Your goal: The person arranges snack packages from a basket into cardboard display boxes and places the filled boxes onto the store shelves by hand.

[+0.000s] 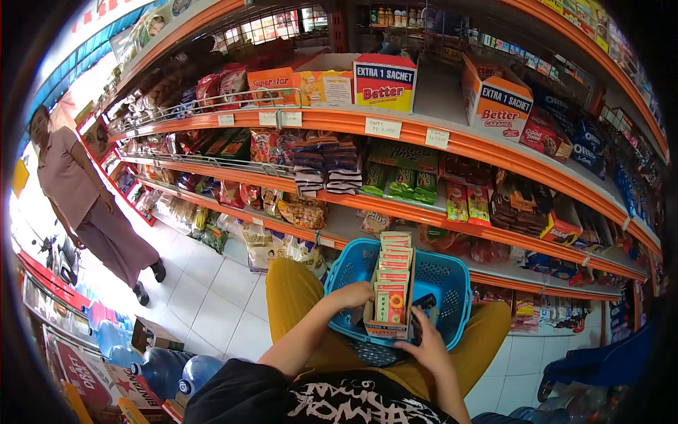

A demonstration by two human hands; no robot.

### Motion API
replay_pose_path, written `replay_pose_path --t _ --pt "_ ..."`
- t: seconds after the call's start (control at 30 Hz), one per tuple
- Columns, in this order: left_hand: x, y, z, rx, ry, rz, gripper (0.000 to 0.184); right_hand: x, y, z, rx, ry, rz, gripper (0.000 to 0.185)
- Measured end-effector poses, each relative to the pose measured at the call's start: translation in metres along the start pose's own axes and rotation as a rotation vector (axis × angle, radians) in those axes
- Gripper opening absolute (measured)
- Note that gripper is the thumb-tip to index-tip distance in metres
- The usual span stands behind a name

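Note:
A narrow open carton of green and red snack packets [392,293] stands in a blue plastic basket [459,283] between my knees. My left hand [355,295] lies against the carton's left side, its fingers bent round the edge. On the right, my right hand [424,339] holds the lower right side of the carton, thumb near the bottom corner. A dark object [425,302] sits in the basket just beyond that hand; I cannot make out what it is.
Shelves with orange edges [339,185] full of snacks stretch across the front, with a Better box [385,83] on top. A person [88,191] stands at the left. Water jugs [161,371] are at lower left; a blue-clothed person's leg [593,367] is at lower right.

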State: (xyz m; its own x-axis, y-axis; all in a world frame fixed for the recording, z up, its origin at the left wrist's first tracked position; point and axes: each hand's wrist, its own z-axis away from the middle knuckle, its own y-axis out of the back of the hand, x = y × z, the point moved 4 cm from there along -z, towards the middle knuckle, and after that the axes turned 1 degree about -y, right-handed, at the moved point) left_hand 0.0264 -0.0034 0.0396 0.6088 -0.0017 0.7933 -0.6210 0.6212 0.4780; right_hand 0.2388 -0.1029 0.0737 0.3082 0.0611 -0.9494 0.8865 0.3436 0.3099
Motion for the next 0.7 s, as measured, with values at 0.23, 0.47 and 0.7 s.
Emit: replay_pose_path --t 0.23,0.47,0.7 --pt "0.093 0.019 0.086 -0.051 0.135 0.246 0.035 -0.054 0.003 0.02 0.191 0.349 0.366 0.075" --pt "0.16 0.037 0.129 0.04 -0.117 0.295 0.069 -0.111 0.037 0.029 0.223 0.644 0.3 0.061" --pt "0.232 0.065 0.142 0.233 -0.723 0.214 0.112 -0.184 0.103 0.03 0.409 0.789 0.404 0.079"
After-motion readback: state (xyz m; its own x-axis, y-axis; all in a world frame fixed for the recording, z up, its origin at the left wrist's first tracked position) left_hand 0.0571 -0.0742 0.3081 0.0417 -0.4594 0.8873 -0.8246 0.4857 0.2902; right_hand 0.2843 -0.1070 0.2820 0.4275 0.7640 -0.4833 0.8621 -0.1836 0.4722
